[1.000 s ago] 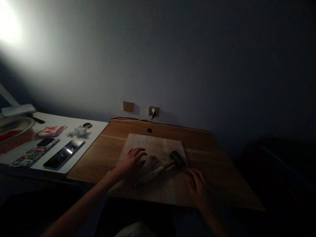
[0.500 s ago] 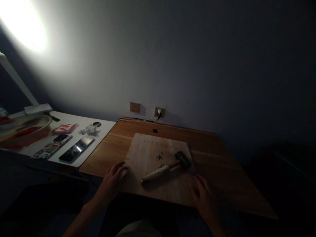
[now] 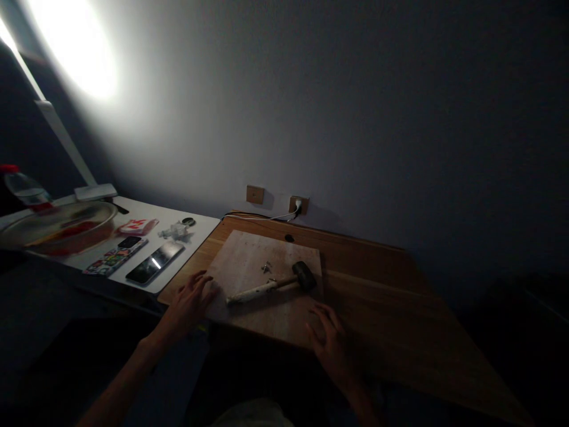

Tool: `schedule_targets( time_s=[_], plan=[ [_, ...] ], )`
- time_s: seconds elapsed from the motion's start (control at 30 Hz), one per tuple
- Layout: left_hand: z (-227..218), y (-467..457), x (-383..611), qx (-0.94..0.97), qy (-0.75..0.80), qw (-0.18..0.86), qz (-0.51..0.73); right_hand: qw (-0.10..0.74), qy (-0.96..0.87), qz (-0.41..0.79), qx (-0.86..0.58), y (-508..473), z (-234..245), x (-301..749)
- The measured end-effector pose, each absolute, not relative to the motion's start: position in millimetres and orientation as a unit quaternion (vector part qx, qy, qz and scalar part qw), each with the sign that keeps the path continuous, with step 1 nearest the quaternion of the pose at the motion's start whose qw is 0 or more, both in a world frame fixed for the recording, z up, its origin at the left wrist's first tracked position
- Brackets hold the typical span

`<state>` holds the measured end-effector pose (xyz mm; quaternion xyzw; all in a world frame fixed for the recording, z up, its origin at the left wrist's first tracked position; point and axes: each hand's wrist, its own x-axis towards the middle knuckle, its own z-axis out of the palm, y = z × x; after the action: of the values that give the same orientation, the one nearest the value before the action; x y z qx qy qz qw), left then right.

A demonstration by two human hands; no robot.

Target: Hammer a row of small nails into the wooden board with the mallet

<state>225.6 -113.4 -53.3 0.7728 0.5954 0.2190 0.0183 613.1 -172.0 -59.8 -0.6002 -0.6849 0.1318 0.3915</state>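
A square pale wooden board (image 3: 249,252) lies on the brown wooden table. My left hand (image 3: 191,302) is at the board's left edge, fingers curved over the side. At the near right edge my right hand (image 3: 329,341) holds the board, thumb and fingers apart along the rim. On the board rests a mallet (image 3: 260,289) with a dark head and a pale, worn handle, lying slantwise and untouched by either hand. Small metal bits (image 3: 267,268), perhaps nails, sit behind the handle; they are too small to make out.
A white table (image 3: 155,284) adjoins on the left, bearing a phone (image 3: 155,263), a patterned case (image 3: 115,256), a red-white packet (image 3: 137,226), crumpled plastic (image 3: 175,231), a large clear bowl (image 3: 84,237), a bottle (image 3: 26,190) and a lamp (image 3: 66,142). Cables run to a wall socket (image 3: 299,205).
The board, with the mallet and metal bits on it, has slid left and slightly back across the table, both hands moving along with it. The view has also shifted left.
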Motion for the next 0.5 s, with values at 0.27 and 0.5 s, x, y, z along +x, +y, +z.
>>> schedule_targets(
  time_s=[0.27,0.5],
  plan=[
    [-54,-109,164,0.77,0.616,-0.08,0.146,0.364,-0.739,0.167,-0.542,-148,-48,571],
    [-44,-101,170,0.708,0.677,-0.051,0.194,0.3,-0.784,0.132,-0.526,-145,-56,567]
  ],
)
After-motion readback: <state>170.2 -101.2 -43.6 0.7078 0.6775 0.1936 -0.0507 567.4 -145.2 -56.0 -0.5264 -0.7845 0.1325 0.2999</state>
